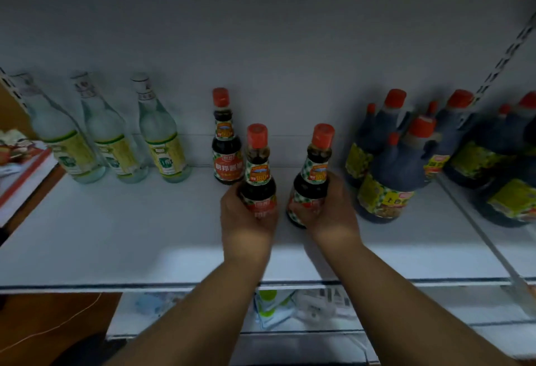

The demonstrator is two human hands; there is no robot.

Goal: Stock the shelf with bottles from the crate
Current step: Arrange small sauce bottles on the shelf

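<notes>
Two small dark sauce bottles with red caps are being held over the white shelf (pixel 116 235), one in each hand. The left bottle (pixel 258 174) is being gripped round its lower body by the left hand (pixel 246 214), fingers curled about the label, and it is standing upright just in front of a matching bottle already placed (pixel 227 145) near the back panel. The right bottle (pixel 313 174) is being clasped by the right hand (pixel 327 206) and is tilting slightly, its base towards the left; whether either base is resting on the shelf cannot be told. The crate is not being shown. To the right, large dark jugs (pixel 388 180) are crowding close to the right hand; to the left, three clear glass bottles (pixel 159 133) are standing well apart from the work. The risks are being judged as follows: the tilted bottle could be tipped over if it is released before its base is sitting flat; the placed bottle could be knocked backwards if the left one is pushed in too far; and the nearest jug could be nudged by the right knuckles as that hand is drawn away.
</notes>
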